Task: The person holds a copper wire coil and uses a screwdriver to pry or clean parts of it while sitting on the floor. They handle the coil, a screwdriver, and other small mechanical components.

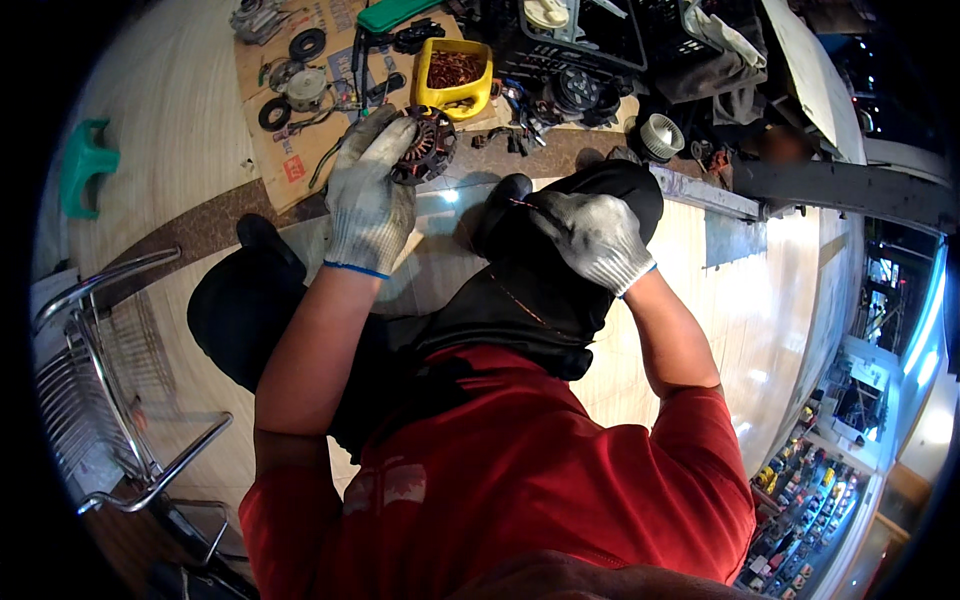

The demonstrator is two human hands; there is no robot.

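Observation:
My left hand (370, 190), in a whitish work glove with a blue cuff, is closed on a round dark stator (432, 145) with copper windings, at the left of the middle. My right hand (597, 235), gloved the same way, is above my right leg with its fingers pinched on a thin copper-coloured wire (522, 204). A strand of wire (525, 308) hangs in a loose curve over my dark trousers. Just beyond the stator stands a cut yellow plastic container (424, 97) with reddish copper wire scraps in it.
Motor parts, including a round metal housing (305, 88) and black rings (307, 43), lie on flattened cardboard (262, 125). Black crates (600, 62) stand far right of centre, near a white blower wheel (661, 137). A green stool (84, 170) and metal-framed chair (128, 440) are at left.

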